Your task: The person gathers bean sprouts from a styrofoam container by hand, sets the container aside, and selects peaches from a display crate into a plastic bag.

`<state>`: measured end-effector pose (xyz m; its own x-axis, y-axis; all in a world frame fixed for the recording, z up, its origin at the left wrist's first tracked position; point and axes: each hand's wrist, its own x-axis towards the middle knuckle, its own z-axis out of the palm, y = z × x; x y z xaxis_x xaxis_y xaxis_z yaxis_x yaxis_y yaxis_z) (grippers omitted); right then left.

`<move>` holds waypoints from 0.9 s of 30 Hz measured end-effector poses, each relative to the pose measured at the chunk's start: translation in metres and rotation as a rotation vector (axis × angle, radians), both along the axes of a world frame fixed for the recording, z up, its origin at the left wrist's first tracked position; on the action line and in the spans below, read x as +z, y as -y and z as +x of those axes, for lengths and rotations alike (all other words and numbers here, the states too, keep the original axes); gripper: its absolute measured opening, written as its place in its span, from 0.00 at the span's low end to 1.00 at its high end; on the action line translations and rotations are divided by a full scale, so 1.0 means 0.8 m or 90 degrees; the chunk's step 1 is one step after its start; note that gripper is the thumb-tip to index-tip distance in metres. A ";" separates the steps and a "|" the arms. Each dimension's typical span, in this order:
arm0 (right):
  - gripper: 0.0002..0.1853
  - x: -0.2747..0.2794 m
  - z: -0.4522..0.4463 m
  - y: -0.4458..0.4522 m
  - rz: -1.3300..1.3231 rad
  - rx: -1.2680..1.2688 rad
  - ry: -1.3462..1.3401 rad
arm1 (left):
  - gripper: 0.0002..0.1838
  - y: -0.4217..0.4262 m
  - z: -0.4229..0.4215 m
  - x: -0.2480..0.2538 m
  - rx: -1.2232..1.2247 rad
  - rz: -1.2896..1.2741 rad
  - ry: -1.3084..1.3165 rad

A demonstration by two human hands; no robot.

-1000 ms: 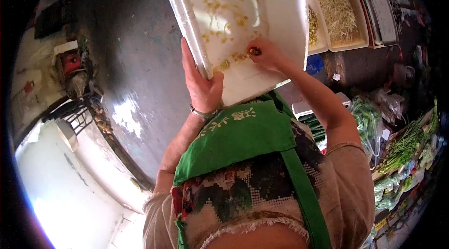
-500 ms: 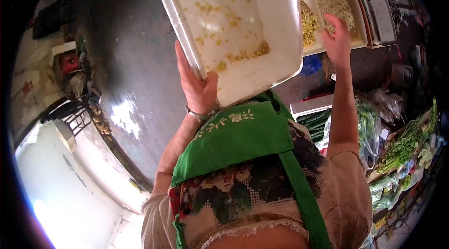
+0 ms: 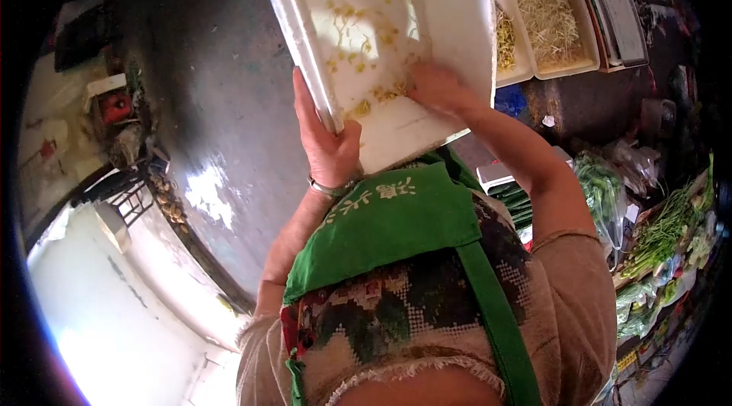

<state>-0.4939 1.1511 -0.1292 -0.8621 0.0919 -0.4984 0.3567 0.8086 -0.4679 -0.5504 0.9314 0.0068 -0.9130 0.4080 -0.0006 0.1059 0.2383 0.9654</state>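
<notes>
The right hand (image 3: 442, 91) has returned beside sprout bits (image 3: 380, 94) in the box (image 3: 396, 128).

A white box (image 3: 457, 9), its inside turned to view, carries loose yellowish sprout bits (image 3: 366, 19) scattered over its bottom, with a denser line (image 3: 390, 92) of them toward the near end. Farther right, a dark surface (image 3: 591, 105) — floor or counter, it is hard to tell — bears two pale tubs (image 3: 568, 71) side by side, one full of whitish bean sprouts (image 3: 543, 13), the other holding yellow-headed sprouts (image 3: 504, 40). Near them lie something blue (image 3: 510, 101) and a white scrap (image 3: 548, 121).
</notes>
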 end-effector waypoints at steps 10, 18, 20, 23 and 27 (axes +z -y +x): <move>0.13 -0.022 0.012 -0.005 0.020 0.023 0.016 | 0.52 0.001 0.004 0.006 0.016 0.107 0.122; 0.10 0.007 0.003 0.002 -0.101 0.050 -0.029 | 0.52 0.004 -0.001 0.010 -0.004 0.051 0.104; 0.10 0.032 -0.011 0.009 -0.249 0.034 -0.049 | 0.52 0.003 0.000 0.006 0.004 0.079 0.120; 0.10 0.045 -0.025 0.028 -0.395 0.019 -0.072 | 0.52 0.001 0.001 0.005 0.013 0.112 0.135; 0.10 0.031 -0.027 0.061 -0.253 0.159 -0.259 | 0.52 0.003 -0.002 0.005 -0.016 0.087 0.114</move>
